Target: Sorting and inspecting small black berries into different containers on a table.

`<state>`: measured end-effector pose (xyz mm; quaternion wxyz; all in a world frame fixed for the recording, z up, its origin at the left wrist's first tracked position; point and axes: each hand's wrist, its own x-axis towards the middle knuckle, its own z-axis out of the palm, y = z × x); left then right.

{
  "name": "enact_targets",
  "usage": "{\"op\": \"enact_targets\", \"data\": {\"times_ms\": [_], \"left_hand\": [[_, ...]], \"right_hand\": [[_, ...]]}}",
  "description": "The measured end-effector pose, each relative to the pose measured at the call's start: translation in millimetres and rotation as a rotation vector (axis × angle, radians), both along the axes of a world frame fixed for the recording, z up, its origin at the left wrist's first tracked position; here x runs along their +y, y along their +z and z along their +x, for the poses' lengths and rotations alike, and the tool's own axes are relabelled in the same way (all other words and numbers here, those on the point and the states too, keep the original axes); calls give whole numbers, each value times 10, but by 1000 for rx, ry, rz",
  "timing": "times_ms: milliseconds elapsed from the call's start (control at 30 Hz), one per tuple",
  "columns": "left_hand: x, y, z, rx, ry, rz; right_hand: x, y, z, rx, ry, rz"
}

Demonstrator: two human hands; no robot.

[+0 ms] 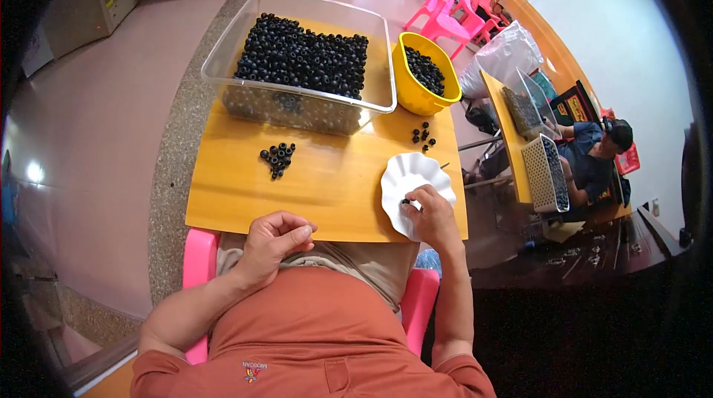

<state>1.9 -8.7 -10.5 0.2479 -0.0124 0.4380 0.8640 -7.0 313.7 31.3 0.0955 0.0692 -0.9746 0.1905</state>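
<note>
My right hand reaches over a white scalloped dish near the table's right edge. Its thumb and fingers are pinched at a small round black bead-like piece. Something thin and dark, like a tool tip, shows at the dish's right rim. My left hand rests at the table's front edge, fingers curled and thumb pressed to them; what it holds, if anything, is hidden. Ahead of it lies a small pile of black pieces, some with visible holes. A few more black pieces lie beyond the dish.
A large clear plastic bin of black pieces stands at the back of the yellow table. Beside it is a yellow basket with more. To the right, a co-worker sits by a white perforated basket. Pink chairs stand farther back.
</note>
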Motion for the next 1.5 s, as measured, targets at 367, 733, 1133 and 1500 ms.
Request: {"op": "enact_targets", "data": {"times_ms": [367,733,1133,1500], "left_hand": [[20,25,28,24,-9,-55],[107,165,35,235,-75,-305],[770,223,-184,245,-153,-192],[934,307,-198,32,-325,18]], "right_hand": [[-57,-32,92,67,32,-128],[-21,-138,104,178,65,-519],[-235,54,262,111,101,-580],[-478,-12,371,120,277,-708]]}}
